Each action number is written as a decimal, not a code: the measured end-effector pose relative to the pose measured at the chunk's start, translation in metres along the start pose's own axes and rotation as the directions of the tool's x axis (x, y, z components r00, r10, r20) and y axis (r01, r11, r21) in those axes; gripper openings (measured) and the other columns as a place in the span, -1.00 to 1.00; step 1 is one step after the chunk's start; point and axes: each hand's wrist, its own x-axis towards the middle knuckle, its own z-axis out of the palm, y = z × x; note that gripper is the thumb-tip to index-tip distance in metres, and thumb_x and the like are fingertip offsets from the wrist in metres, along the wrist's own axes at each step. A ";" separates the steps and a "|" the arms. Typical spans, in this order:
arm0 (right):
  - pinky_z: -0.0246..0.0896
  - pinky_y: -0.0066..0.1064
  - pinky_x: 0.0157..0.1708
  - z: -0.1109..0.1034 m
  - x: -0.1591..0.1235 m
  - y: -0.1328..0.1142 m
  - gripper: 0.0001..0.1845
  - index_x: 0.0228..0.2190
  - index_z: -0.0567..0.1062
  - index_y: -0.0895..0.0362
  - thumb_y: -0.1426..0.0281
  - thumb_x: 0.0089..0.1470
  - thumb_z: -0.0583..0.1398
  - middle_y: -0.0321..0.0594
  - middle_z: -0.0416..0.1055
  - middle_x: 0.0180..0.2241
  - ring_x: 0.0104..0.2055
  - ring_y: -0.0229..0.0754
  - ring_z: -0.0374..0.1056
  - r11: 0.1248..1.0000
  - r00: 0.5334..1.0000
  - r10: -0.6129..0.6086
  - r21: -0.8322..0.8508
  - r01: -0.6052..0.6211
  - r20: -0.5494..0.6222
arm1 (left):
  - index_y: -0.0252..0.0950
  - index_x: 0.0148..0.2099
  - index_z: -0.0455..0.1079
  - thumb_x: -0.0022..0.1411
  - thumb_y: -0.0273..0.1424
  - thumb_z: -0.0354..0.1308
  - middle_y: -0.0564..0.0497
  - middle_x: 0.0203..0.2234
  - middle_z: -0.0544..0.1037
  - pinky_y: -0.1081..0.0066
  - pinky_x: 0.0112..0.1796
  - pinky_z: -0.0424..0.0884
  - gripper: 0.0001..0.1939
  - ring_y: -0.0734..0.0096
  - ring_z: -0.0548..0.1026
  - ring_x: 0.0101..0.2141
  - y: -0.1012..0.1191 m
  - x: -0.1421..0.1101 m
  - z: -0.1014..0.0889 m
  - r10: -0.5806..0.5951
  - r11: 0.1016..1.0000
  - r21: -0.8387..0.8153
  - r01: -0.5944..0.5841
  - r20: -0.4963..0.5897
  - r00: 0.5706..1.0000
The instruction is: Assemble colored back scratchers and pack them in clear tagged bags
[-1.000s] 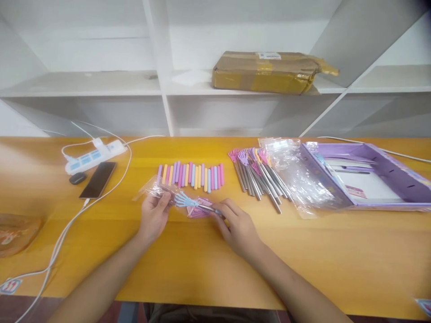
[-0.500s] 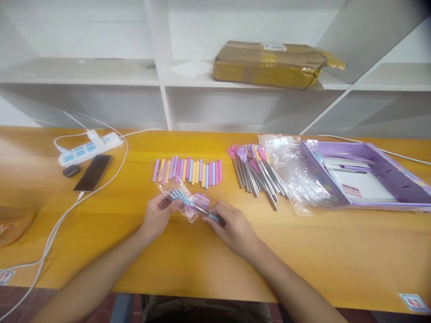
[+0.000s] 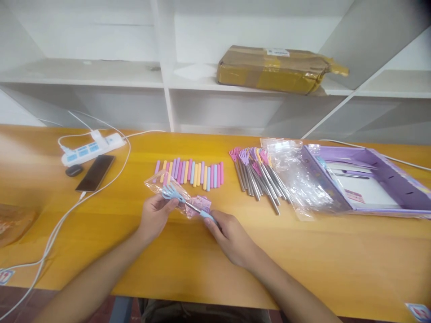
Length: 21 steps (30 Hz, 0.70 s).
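Observation:
My right hand [image 3: 232, 233] is closed around the light blue grip of a back scratcher [image 3: 193, 207]. Its metal rod slants up and left to a light blue claw-shaped head. My left hand [image 3: 155, 216] pinches a clear plastic bag [image 3: 156, 179] beside that head. The head overlaps the bag; how far inside it lies I cannot tell. A pink printed card [image 3: 202, 204] shows behind the rod. Just beyond my hands, pastel tubes [image 3: 195, 174] lie in a row. To the right, several more back scratchers [image 3: 259, 172] are heaped, with metal rods and coloured heads.
Clear plastic bags [image 3: 299, 175] are piled against a purple box [image 3: 343, 197] on the right. At the left lie a phone [image 3: 95, 173], a power strip [image 3: 92, 150] and white cables [image 3: 54, 235]. A taped carton [image 3: 272, 69] sits on the shelf behind.
The back scratcher's head has shifted left, and more of the blue grip shows past my right fingers. The bag now extends further up and left of my left hand.

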 end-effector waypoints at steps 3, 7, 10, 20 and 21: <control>0.18 -0.32 -0.40 0.001 0.001 0.000 -0.66 -0.32 0.44 0.04 0.21 0.51 0.07 -0.26 0.44 -0.41 -0.42 -0.13 0.32 1.000 1.000 0.022 0.007 -0.022 0.000 | -0.27 -0.23 0.70 0.19 -0.11 0.53 -0.09 -0.35 0.73 0.23 -0.18 0.65 -0.68 0.18 0.69 -0.32 -0.007 -0.003 -0.003 -0.012 0.998 0.060 0.011 0.030 0.999; 0.14 -0.32 -0.38 0.002 0.001 -0.001 -0.66 -0.34 0.39 0.05 0.21 0.50 0.07 -0.26 0.42 -0.41 -0.40 -0.13 0.31 0.998 0.998 0.057 0.007 -0.058 0.019 | -0.28 -0.23 0.71 0.24 -0.11 0.49 -0.12 -0.32 0.75 0.24 -0.16 0.64 -0.69 0.16 0.70 -0.29 -0.006 -0.005 0.000 -0.032 0.987 0.160 0.023 0.049 0.998; 0.16 -0.31 -0.34 0.001 -0.001 -0.003 -0.67 -0.30 0.42 0.06 0.19 0.50 0.06 -0.24 0.44 -0.37 -0.37 -0.12 0.33 0.995 0.994 0.099 0.002 -0.099 0.035 | -0.31 -0.20 0.71 0.27 -0.10 0.46 -0.13 -0.30 0.76 0.23 -0.13 0.64 -0.66 0.14 0.71 -0.25 -0.001 -0.008 0.007 -0.077 0.971 0.235 0.046 0.127 0.989; 0.36 -0.25 -0.14 0.004 -0.003 -0.002 -0.67 0.18 0.37 0.07 0.26 0.48 0.09 -0.12 0.56 -0.08 -0.16 -0.09 0.45 0.967 0.991 0.131 0.221 -0.128 0.000 | -0.29 -0.11 0.69 0.28 -0.10 0.45 -0.08 -0.21 0.76 0.29 -0.05 0.61 -0.65 0.17 0.70 -0.15 0.001 -0.011 0.014 -0.158 0.965 0.238 0.111 0.188 0.969; 0.36 -0.25 -0.13 0.004 -0.003 -0.002 -0.65 0.20 0.36 0.08 0.26 0.47 0.09 -0.13 0.55 -0.09 -0.16 -0.09 0.45 0.969 0.991 0.134 0.212 -0.129 -0.010 | -0.29 -0.13 0.69 0.30 -0.08 0.43 -0.08 -0.23 0.76 0.30 -0.07 0.61 -0.64 0.18 0.70 -0.17 0.001 -0.011 0.013 -0.149 0.963 0.249 0.104 0.170 0.974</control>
